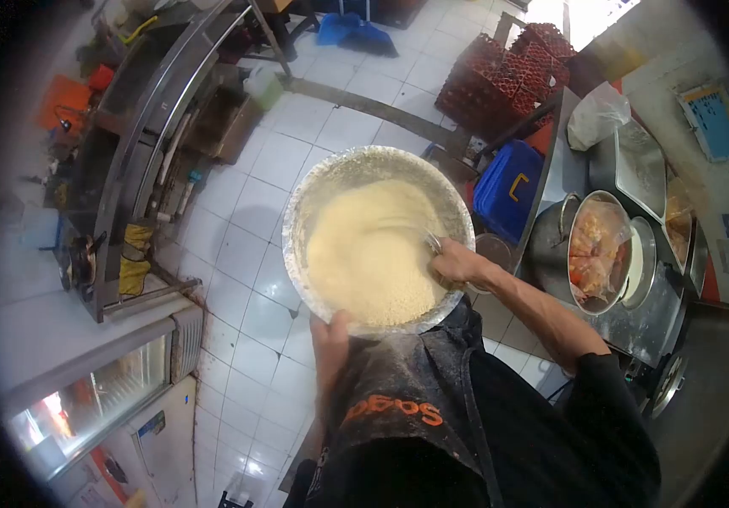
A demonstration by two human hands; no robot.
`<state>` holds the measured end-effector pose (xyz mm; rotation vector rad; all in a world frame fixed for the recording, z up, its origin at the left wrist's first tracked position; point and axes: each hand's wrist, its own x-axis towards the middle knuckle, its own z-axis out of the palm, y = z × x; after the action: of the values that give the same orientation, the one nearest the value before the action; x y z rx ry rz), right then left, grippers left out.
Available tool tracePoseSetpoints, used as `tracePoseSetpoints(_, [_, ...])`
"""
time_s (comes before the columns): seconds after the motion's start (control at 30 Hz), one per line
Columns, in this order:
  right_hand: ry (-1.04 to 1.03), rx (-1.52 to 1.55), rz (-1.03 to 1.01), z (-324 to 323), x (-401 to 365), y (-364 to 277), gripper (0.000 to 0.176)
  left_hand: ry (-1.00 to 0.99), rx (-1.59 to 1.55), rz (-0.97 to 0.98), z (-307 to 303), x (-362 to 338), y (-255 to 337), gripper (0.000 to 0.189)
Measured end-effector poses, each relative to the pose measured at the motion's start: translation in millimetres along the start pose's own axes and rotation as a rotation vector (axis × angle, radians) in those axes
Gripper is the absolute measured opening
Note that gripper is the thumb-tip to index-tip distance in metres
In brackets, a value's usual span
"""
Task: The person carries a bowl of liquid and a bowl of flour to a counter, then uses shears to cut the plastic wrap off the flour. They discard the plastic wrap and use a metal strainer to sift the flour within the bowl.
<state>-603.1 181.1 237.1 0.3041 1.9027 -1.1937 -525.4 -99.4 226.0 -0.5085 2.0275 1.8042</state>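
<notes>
A large metal bowl (293, 245), its inner wall crusted with flour or dried batter, is in front of my body. Pale yellow batter (356, 262) fills much of it, with swirl marks and a bubbly patch near the front. My left hand (330, 334) grips the near left rim, thumb over the edge and fingers hidden beneath. Over the right side of the bowl, my right hand (459, 261) is closed round the handle of a metal whisk (433, 243). The whisk's wires are blurred by motion and partly sunk in the batter.
Right of me, a metal counter (635, 334) carries a pot of bagged orange-red food (597, 245) and a rectangular metal pan (640, 165). A blue crate (507, 182) and red egg trays (508, 80) stand farther off. At left are a steel shelf (148, 127) and a glass-fronted cabinet (102, 389).
</notes>
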Motion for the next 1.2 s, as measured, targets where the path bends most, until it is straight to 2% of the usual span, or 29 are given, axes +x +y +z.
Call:
tracePoseSetpoints(0.13, [-0.016, 0.158, -0.001, 18, 10, 6, 0.021, 0.072, 0.123, -0.034, 3, -8, 8, 0.02])
tracePoseSetpoints(0.2, [-0.11, 0.283, 0.064, 23, 14, 4, 0.015, 0.142, -0.081, -0.07, 8, -6, 20, 0.043])
tracePoseSetpoints(0.23, [-0.114, 0.283, 0.061, 24, 19, 4, 0.015, 0.146, -0.079, -0.069, 5, -5, 13, 0.043])
tracePoseSetpoints(0.3, [-0.178, 0.311, 0.17, 28, 29, 7, 0.015, 0.027, 0.021, 0.16, 0, -3, 1, 0.044])
tracePoseSetpoints(0.33, [-0.179, 0.312, 0.168, 31, 33, 9, 0.015, 0.028, 0.024, 0.161, -1, -2, -4, 0.044])
tracePoseSetpoints(0.4, [-0.23, 0.497, 0.18, 34, 38, 11, 0.018, 0.082, -0.024, -0.022, 1, -1, 4, 0.042])
tracePoseSetpoints(0.53, [-0.206, 0.267, 0.041, 27, 29, 1, 0.022, 0.027, 0.134, 0.077, -6, -1, -10, 0.029])
tracePoseSetpoints(0.6, [0.207, 0.014, -0.101, 23, 9, -14, 0.017, 0.08, -0.18, -0.117, 0, -5, 9, 0.035])
tracePoseSetpoints(0.63, [0.204, 0.008, -0.104, 23, 15, -5, 0.017, 0.085, -0.185, -0.116, 0, -4, 6, 0.035])
tracePoseSetpoints(0.7, [0.427, -0.464, -0.346, 24, 31, 18, 0.032, 0.16, -0.099, -0.137, 0, -4, -1, 0.029])
tracePoseSetpoints(0.73, [0.425, -0.469, -0.348, 25, 34, 21, 0.032, 0.164, -0.104, -0.136, 0, -5, -2, 0.029])
tracePoseSetpoints(0.8, [0.294, -0.338, -0.28, 27, 33, 17, 0.03, 0.129, 0.076, -0.09, -2, -5, -2, 0.052])
tracePoseSetpoints(0.93, [0.275, -0.329, -0.269, 28, 36, 21, 0.027, 0.067, 0.196, -0.019, -4, -4, 2, 0.057])
tracePoseSetpoints(1.0, [0.209, -0.285, -0.26, 27, 31, 16, 0.028, 0.147, -0.08, -0.213, -3, -1, -1, 0.057])
tracePoseSetpoints(1.03, [0.21, -0.285, -0.262, 24, 25, 10, 0.028, 0.148, -0.08, -0.211, -4, 1, -3, 0.057])
tracePoseSetpoints(1.1, [0.079, -0.149, -0.064, 18, 8, -14, 0.031, 0.076, -0.103, -0.122, -4, 1, 3, 0.058])
tracePoseSetpoints(1.2, [0.057, -0.09, -0.128, 13, 17, 4, 0.031, 0.079, -0.176, -0.122, -2, -2, 14, 0.059])
